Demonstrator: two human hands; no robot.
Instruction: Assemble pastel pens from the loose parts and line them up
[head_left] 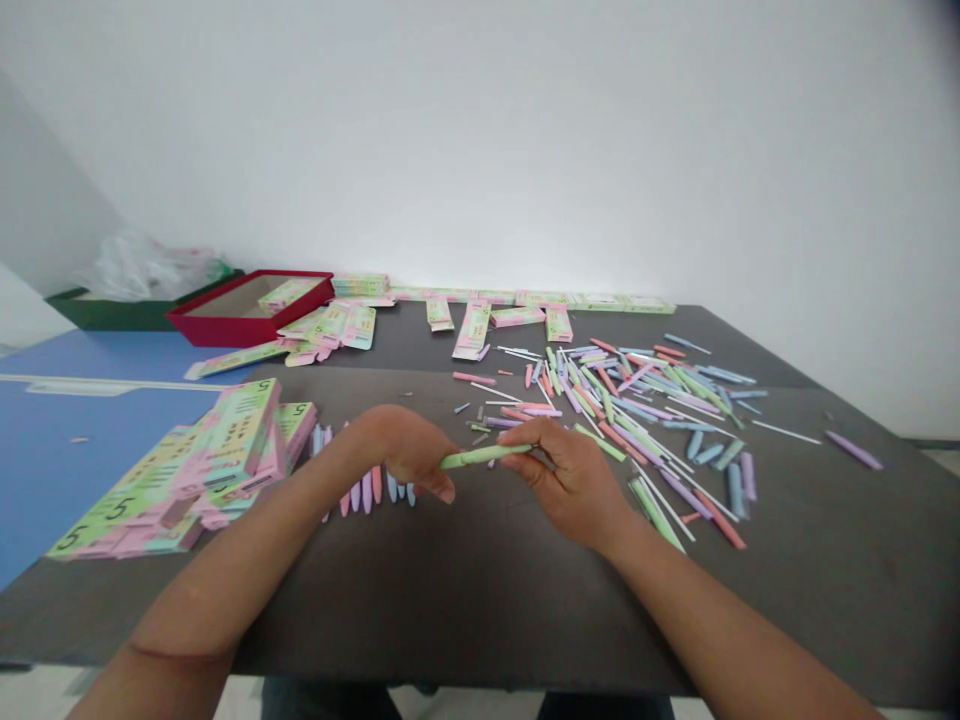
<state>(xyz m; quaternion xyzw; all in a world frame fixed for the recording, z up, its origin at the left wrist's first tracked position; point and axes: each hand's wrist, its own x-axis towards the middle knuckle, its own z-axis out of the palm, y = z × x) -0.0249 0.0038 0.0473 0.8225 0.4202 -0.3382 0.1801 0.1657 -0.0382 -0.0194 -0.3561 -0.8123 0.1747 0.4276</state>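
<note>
My right hand (570, 482) is shut on a pale green pen-like tube (484, 457), pinching it between thumb and fingers. My left hand (405, 450) curls down beside the tube's left end, and I cannot tell whether it touches it. Under my left wrist lies a row of pink, lilac and blue tubes (367, 491), partly hidden by the arm. To the right of my right hand, a loose heap of pastel tubes and thin white sticks (622, 410) spreads over the table. Left of my left forearm stands a stack of flat pink-and-green printed cartons (180, 480).
The dark grey table (480, 610) carries more flat cartons along its back edge (472, 330). A red open box (251, 308) and a dark green box (120, 315) stand at the back left, with a plastic bag (142, 268) behind. A blue surface (75, 450) lies at the left.
</note>
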